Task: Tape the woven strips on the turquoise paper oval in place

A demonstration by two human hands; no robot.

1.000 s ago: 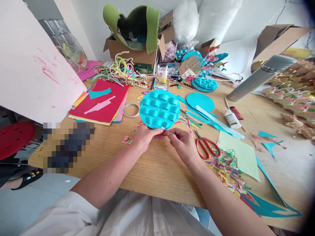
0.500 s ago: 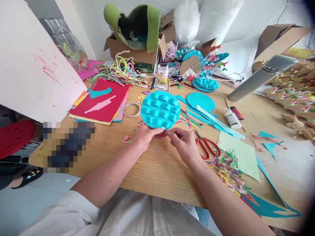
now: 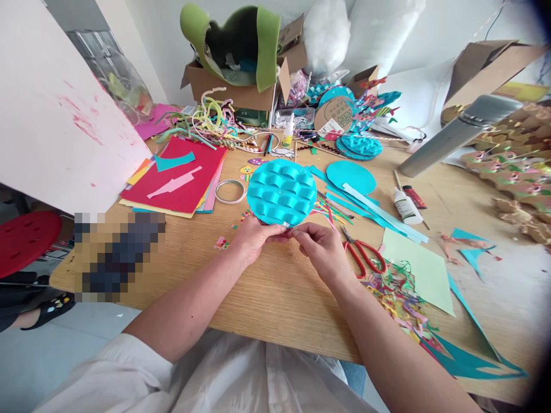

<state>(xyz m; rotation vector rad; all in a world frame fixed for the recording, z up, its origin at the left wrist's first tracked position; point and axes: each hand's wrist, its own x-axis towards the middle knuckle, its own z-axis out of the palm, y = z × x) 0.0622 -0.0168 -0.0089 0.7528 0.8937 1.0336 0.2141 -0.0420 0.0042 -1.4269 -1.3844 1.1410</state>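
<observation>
A round turquoise paper disc [image 3: 282, 192] with rows of raised, wave-like paper strips is held above the table by its lower edge. My left hand [image 3: 253, 236] grips that edge, thumb on top and fingers beneath. A small white piece shows at the rim by my left thumb. My right hand [image 3: 318, 244] is pinched close beside the rim; what its fingertips hold, if anything, is too small to make out. Red-handled scissors [image 3: 365, 258] lie just right of my right hand. Beyond the disc lies a flat turquoise circle [image 3: 350, 178] with turquoise strips [image 3: 374, 212].
A stack of coloured paper [image 3: 181, 178] and a tape roll [image 3: 229, 191] lie left. To the right are a glue bottle [image 3: 407, 206], a grey flask [image 3: 460, 135], pale green paper [image 3: 419, 267] and paper scraps [image 3: 398, 298]. Boxes and pipe cleaners [image 3: 215, 117] fill the back.
Almost nothing differs. The disc has shifted very slightly to the right in my left hand, and both hands keep their grip and place.
</observation>
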